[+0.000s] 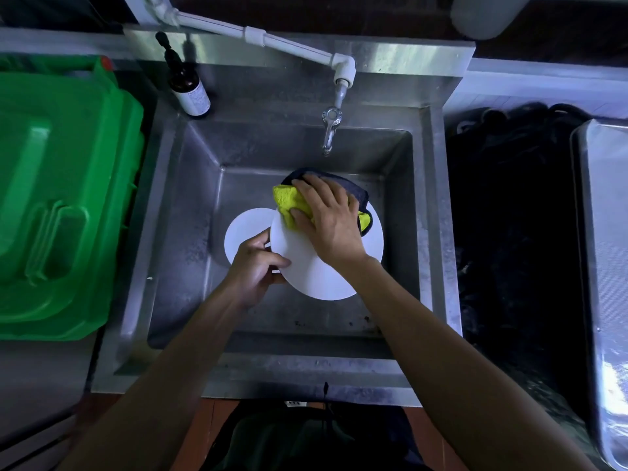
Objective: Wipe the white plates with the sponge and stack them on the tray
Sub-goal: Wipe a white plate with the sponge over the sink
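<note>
Over the steel sink (176,212) my left hand (255,266) grips the left rim of a white plate (316,277), thumb on its upper face. My right hand (326,219) presses a yellow and dark blue sponge cloth (289,202) flat against the far part of that plate. A second white plate (244,229) lies lower in the basin, partly covered by the held one. At the far right edge of the view sits a metal tray (605,266), holding no plates that I can see.
A tap (330,130) on a white pipe hangs over the basin's back. A brown bottle (188,86) stands at the back left corner. A green plastic lid (57,198) lies left of the sink. Dark material (509,215) fills the space between sink and tray.
</note>
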The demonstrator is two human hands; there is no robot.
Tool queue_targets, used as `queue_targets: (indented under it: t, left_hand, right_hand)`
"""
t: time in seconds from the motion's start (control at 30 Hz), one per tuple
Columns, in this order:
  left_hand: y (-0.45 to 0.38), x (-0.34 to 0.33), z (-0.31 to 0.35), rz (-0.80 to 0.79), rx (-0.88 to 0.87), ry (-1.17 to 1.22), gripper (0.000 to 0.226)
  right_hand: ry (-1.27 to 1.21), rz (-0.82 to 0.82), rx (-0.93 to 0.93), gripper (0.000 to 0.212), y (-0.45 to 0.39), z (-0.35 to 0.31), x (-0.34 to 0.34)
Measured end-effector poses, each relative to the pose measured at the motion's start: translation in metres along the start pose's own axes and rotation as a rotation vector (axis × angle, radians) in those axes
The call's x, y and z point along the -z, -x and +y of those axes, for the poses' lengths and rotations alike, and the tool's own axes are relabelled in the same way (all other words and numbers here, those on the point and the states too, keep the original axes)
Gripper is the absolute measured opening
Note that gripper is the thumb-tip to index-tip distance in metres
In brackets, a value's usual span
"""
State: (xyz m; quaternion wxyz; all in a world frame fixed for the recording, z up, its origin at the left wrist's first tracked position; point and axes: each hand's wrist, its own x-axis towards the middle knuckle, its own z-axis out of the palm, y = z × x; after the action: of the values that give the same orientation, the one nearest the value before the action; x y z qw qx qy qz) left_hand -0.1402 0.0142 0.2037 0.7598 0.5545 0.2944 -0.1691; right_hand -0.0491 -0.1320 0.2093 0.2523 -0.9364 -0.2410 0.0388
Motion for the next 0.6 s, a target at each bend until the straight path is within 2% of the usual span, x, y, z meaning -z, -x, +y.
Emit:
queue_targets:
  t: [0.23, 0.6]
  left_hand:
    - [0.002, -0.002, -0.001, 0.069, -0.005, 0.077, 0.064]
    - [-0.005, -0.014, 0.004, 0.204, -0.023, 0.195, 0.055]
  right_hand:
    - [0.002, 0.039, -0.174, 0.049, -0.004, 0.021, 0.003]
    - [-0.045, 0.001, -0.352, 0.051, 0.036, 0.032, -0.009]
